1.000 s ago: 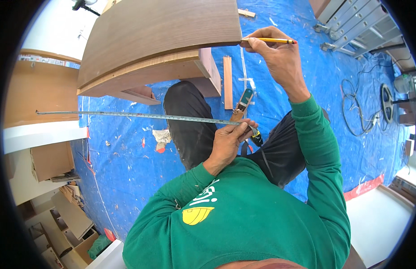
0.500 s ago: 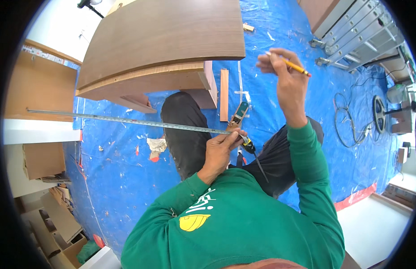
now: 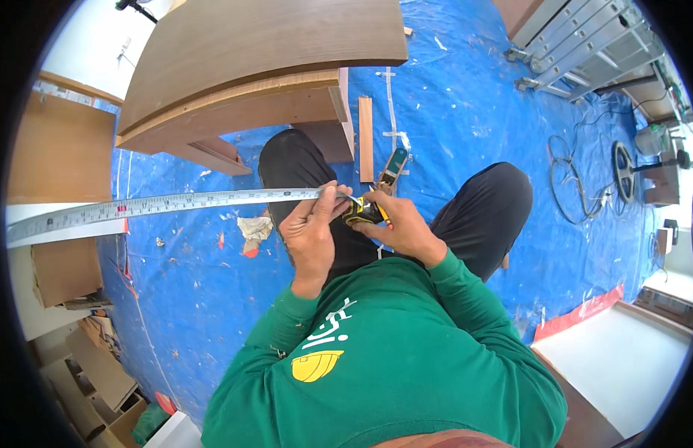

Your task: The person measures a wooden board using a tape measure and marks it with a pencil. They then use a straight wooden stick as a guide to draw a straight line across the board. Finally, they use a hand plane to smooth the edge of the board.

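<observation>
2 bare hands meet at a tape measure, on the person's side of the wood-veneered cabinet (image 3: pixel 272 45). The left hand (image 3: pixel 309 239) pinches the steel blade (image 3: pixel 197 200) between thumb and fingers, just beside the mouth of the black-and-yellow tape case (image 3: pixel 359 212). The right hand (image 3: pixel 407 228) is wrapped around that case and also holds a yellow pencil (image 3: pixel 386 216) in its grip. From the person's side of the cabinet the blade runs out leftward, apart from the cabinet, to the dark rim of the view, so its end hook cannot be made out.

With so much blade out, I judge a firm pinch near the mouth best, the span held level to prevent buckling. The case should sit in line with the blade and the pencil clear of its path — sharing 1 hand makes a slip likelier. Letting go suddenly could make the blade whip.

Right of the cabinet, a wooden strip (image 3: pixel 366 138) and a green-handled tool (image 3: pixel 395 166) lie on the blue tarp (image 3: pixel 466 97).
</observation>
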`<action>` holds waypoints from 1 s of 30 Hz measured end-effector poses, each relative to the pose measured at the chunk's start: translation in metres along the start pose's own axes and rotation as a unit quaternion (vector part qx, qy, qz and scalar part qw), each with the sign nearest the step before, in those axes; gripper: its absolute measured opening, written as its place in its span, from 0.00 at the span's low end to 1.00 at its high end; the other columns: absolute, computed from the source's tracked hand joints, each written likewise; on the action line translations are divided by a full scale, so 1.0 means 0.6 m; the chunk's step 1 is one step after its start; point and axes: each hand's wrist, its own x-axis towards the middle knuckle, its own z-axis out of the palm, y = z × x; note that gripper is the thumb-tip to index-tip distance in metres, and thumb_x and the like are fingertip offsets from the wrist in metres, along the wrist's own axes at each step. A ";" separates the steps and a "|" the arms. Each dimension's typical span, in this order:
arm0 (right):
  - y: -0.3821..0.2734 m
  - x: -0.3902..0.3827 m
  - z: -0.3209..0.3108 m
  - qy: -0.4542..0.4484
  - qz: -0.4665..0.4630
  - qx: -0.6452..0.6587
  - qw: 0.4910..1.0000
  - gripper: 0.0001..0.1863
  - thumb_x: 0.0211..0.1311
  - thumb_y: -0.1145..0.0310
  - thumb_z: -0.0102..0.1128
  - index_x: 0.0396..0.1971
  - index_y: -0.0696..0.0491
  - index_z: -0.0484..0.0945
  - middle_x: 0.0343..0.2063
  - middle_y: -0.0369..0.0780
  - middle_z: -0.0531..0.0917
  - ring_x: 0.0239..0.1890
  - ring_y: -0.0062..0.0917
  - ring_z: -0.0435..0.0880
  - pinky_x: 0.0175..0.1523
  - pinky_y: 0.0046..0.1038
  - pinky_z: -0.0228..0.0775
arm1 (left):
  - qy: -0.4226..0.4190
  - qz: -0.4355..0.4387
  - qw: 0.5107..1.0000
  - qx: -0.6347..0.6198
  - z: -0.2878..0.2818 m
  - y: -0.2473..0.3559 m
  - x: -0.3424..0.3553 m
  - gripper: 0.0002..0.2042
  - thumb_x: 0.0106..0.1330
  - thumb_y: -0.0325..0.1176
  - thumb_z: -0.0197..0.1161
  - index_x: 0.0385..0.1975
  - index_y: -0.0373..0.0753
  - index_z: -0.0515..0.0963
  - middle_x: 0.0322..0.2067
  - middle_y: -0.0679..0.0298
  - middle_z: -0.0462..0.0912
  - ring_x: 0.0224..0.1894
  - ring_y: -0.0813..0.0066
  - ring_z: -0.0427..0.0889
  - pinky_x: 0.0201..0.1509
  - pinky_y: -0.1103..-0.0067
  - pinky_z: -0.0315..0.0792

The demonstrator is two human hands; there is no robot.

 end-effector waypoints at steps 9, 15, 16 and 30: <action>-0.023 -0.071 -0.045 -0.204 -0.001 -0.001 0.979 0.31 0.62 0.53 0.80 0.58 0.58 0.82 0.38 0.52 0.89 0.40 0.45 0.90 0.47 0.39 0.79 | 0.036 0.141 0.986 -0.076 -0.163 0.153 0.060 0.11 0.80 0.31 0.63 0.52 0.30 0.85 0.39 0.50 0.92 0.40 0.62 0.92 0.50 0.65 0.88; -0.065 -0.067 -0.032 -0.236 0.076 0.132 0.960 0.33 0.65 0.46 0.78 0.56 0.58 0.84 0.39 0.43 0.90 0.43 0.29 0.87 0.50 0.34 0.77 | -0.029 0.135 0.988 -0.062 -0.191 0.152 0.045 0.08 0.78 0.28 0.63 0.49 0.33 0.85 0.39 0.51 0.92 0.42 0.60 0.93 0.46 0.65 0.89; -0.073 -0.059 -0.028 -0.236 0.085 0.170 0.953 0.32 0.65 0.45 0.77 0.55 0.58 0.85 0.39 0.41 0.89 0.43 0.27 0.86 0.51 0.33 0.77 | -0.045 0.115 0.990 -0.068 -0.182 0.138 0.035 0.08 0.78 0.27 0.63 0.48 0.32 0.85 0.40 0.50 0.92 0.43 0.59 0.93 0.45 0.65 0.90; -0.104 0.008 0.004 -0.302 0.098 0.334 0.887 0.30 0.69 0.41 0.73 0.48 0.56 0.86 0.33 0.34 0.84 0.31 0.16 0.80 0.36 0.21 0.74 | -0.116 0.063 0.986 -0.098 -0.129 0.107 0.004 0.11 0.81 0.28 0.59 0.54 0.31 0.84 0.45 0.49 0.91 0.48 0.58 0.91 0.55 0.66 0.85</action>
